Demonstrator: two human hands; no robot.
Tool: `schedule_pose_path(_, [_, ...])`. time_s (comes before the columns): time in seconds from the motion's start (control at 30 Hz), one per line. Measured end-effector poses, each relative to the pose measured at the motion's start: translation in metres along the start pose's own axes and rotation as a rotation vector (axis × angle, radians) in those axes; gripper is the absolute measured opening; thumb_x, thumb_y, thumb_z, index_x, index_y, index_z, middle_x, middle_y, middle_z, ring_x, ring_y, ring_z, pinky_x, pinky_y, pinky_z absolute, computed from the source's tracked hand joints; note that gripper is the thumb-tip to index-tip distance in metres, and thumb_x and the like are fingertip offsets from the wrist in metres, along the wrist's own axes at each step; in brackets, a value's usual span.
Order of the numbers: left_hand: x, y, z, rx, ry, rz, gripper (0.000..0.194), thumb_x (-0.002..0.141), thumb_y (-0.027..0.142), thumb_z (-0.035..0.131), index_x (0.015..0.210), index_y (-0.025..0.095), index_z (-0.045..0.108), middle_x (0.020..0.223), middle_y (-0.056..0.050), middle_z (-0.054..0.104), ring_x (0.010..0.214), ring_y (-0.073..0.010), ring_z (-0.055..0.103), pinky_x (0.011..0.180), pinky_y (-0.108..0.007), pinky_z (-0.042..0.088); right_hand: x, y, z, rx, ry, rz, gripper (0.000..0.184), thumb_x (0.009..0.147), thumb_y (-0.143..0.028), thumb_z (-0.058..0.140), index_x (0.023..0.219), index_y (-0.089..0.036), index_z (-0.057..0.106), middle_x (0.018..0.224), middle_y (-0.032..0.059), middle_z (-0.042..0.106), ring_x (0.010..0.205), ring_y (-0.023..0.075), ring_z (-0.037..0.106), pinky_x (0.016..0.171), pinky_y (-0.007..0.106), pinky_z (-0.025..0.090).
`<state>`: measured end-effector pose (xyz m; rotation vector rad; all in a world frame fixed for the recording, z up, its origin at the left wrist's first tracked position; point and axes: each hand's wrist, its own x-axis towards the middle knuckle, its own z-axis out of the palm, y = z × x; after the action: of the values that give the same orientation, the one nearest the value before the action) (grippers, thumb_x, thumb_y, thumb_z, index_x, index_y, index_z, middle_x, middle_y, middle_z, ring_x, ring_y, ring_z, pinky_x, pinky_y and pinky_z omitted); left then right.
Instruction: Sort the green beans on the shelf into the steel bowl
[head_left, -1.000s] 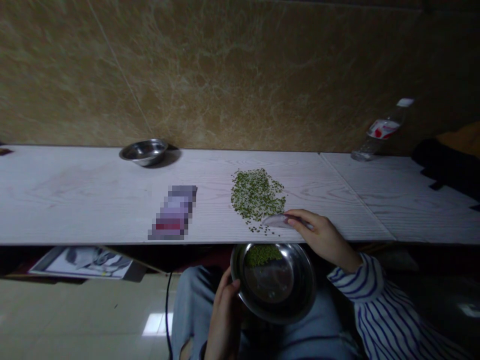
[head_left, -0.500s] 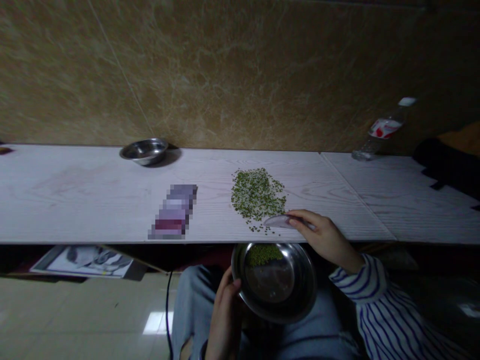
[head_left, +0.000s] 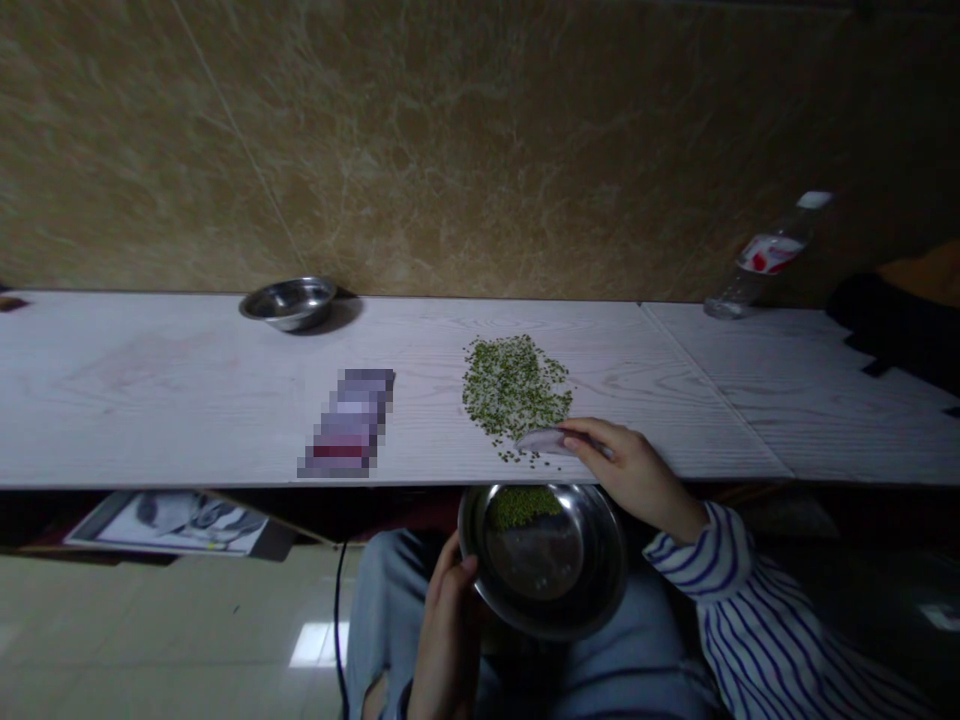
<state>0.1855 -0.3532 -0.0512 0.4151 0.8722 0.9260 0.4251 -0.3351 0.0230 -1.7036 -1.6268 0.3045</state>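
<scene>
Head view — right hand [head_left: 634, 474] pinching a pale, maybe plastic piece [head_left: 540, 440], green grains [head_left: 511, 382] just left and beyond — left hand [head_left: 448, 605] grips lower bowl [head_left: 544, 570].

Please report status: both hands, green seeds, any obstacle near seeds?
Left hand holds steel bowl, green heap inside. Right hand holds thin pale piece at near edge of scattered seeds. Pixelated object lies left, apart from seeds.

Green seeds [head_left: 504, 375]; silver bowl [head_left: 601, 575]; whitish wood-grain tabletop [head_left: 180, 410]; blue-and-white striped sleeve [head_left: 757, 610]; brown marbled wall [head_left: 465, 150].
</scene>
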Motion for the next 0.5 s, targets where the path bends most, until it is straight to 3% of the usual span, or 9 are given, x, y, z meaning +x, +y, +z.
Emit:
schedule_pose_path(0.33, [0.0001,0.0095,-0.0012,-0.049,0.041,0.01,0.06,0.078,0.035,0.069,0.135,0.019,0.062,0.12,-0.013,0.074,0.12,-0.0363,0.062,0.099,-0.048,0.049,0.0068,-0.0086,0.0091,-0.008,-0.004,-0.057,0.023,0.094,-0.024,0.055,0.109,-0.024,0.072,0.106,0.0042,0.078,0.097,0.0206,0.073,0.088,0.034,0.057])
schedule_pose_path(0.5, [-0.0008,0.0095,-0.0007,-0.041,0.057,0.013,0.056,0.078,0.034,0.069,0.132,0.019,0.064,0.119,-0.012,0.074,0.118,-0.0342,0.063,0.093,-0.043,0.052,0.0061,-0.01,0.0088,0.003,-0.029,-0.072,0.022,0.095,-0.025,0.055,0.109,-0.024,0.072,0.105,0.0042,0.078,0.096,0.0207,0.072,0.086,0.034,0.057])
